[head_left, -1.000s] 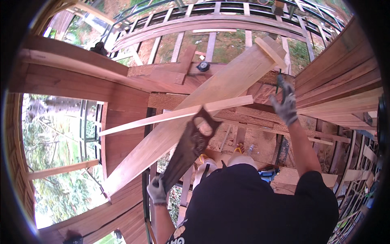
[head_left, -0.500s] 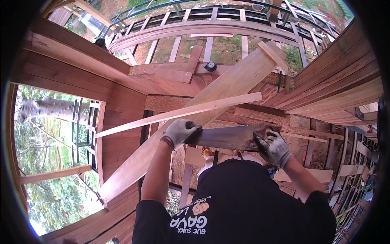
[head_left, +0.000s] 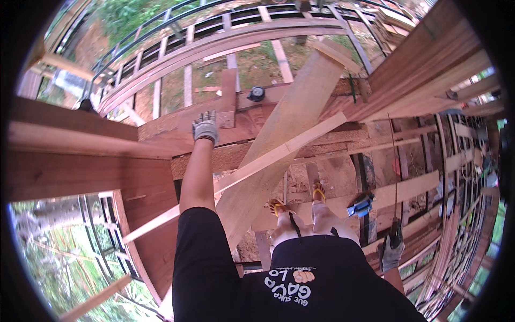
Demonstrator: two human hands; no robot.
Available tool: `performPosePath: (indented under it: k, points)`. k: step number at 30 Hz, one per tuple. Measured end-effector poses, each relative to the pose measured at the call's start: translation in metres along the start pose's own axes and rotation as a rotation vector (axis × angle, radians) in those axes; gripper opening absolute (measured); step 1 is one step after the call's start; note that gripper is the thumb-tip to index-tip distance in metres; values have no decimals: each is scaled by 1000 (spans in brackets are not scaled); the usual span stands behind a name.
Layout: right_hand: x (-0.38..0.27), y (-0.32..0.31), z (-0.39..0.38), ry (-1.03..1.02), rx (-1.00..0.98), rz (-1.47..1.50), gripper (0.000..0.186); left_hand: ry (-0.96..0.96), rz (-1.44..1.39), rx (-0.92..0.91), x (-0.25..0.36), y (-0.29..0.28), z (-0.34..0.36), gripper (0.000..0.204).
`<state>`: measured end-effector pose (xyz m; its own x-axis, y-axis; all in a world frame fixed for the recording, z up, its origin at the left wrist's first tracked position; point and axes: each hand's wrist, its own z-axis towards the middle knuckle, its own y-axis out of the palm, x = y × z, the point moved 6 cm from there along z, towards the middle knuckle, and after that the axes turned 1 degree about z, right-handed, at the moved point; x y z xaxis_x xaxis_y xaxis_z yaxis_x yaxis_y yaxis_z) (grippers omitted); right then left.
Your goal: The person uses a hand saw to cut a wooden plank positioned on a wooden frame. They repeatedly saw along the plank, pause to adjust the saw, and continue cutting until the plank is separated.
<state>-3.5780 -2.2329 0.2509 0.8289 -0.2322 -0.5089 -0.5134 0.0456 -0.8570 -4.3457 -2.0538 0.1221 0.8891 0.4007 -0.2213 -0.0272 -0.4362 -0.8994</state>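
Observation:
My left hand (head_left: 205, 127), in a grey-white glove, reaches forward with its fingers stretched and apart. It lies at or just over the reddish board beside a short upright piece of wood (head_left: 228, 88); whether it touches, I cannot tell. My right hand (head_left: 393, 254), gloved too, is low on the right, closed round the dark handle of a handsaw (head_left: 395, 166). The saw's blade points away from me and shows nearly edge-on as a thin line. A round black tape measure (head_left: 256, 94) sits on the board to the right of my left hand.
A wide pale board (head_left: 300, 102) slants across the middle, with a narrow batten (head_left: 284, 151) crossing over it. Open floor joists and gaps lie to the right, near a blue object (head_left: 360, 206). Plank walls (head_left: 429, 53) rise at both sides.
My left hand has let go of the saw blade and moved forward and left to the board. My right hand has carried the saw down and right, turning its blade away from me.

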Motion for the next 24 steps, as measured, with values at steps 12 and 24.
performPosePath:
  k: [12, 24]
  points:
    - [56, 29, -123, 180, -2, 9, 42, 81, -160, 259, -29, -11, 4, 81]
    - [-128, 77, 5, -15, -141, 788, 69, 572, -807, 416, 168, -126, -264, 76]
